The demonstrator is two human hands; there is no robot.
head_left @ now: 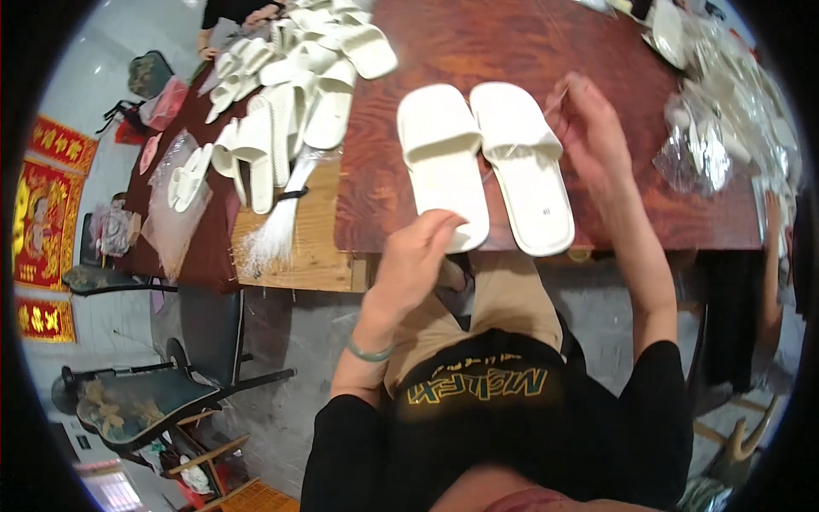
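Note:
Two white slippers lie side by side on the table in front of me, toes pointing away: the left slipper (443,175) and the right slipper (532,183). My left hand (418,252) has its thumb on the heel of the left slipper and its fingers at the edge. Just right of the right slipper's strap, my right hand (590,128) is raised with its fingers pinched. What looks like a thin clear strand shows at its fingertips. Fine strands also show near the right slipper's strap. A bundle of thin white plastic strands (277,226), tied with a black band, lies to the left.
Many white slippers (328,107) are heaped at the left on the reddish-brown wooden table (478,43). Slippers in clear plastic bags (704,141) are piled at the right. Another person's hand (264,15) is at the far left. A dark chair (153,397) stands at the lower left.

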